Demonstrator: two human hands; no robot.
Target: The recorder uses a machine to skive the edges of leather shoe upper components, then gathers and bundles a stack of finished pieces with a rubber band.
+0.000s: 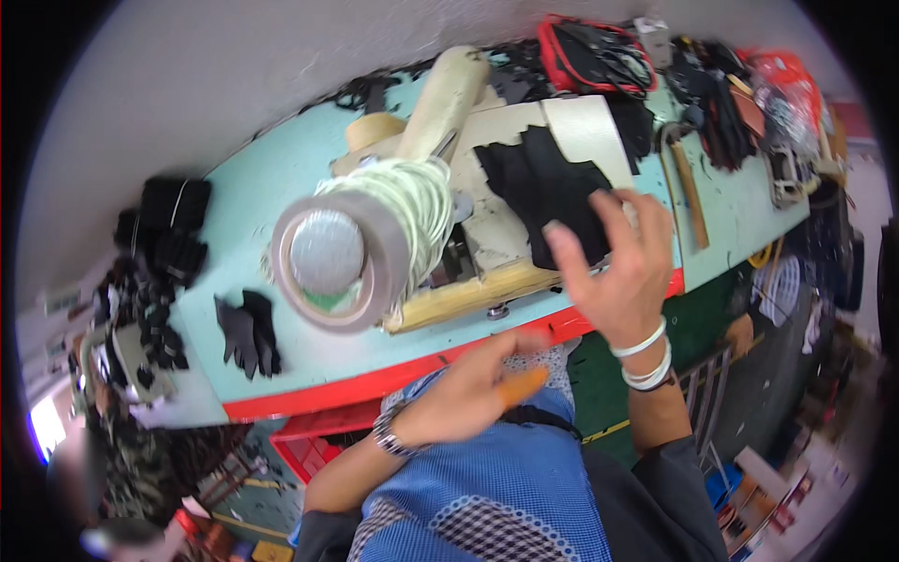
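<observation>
On the smooth pale-green tabletop (328, 356), a cream sewing machine (445, 98) with a coil of white thread (428, 201) bore limp, ragged-edged black fabric pieces (538, 183) on its flat bed. The right hand (623, 272) arched at their near right side, thumb and fingers spread apart; the left hand (473, 389), blurred, its grip impossible to tell, reached the red front edge (309, 397), where a strip of tabletop ran leftward.
</observation>
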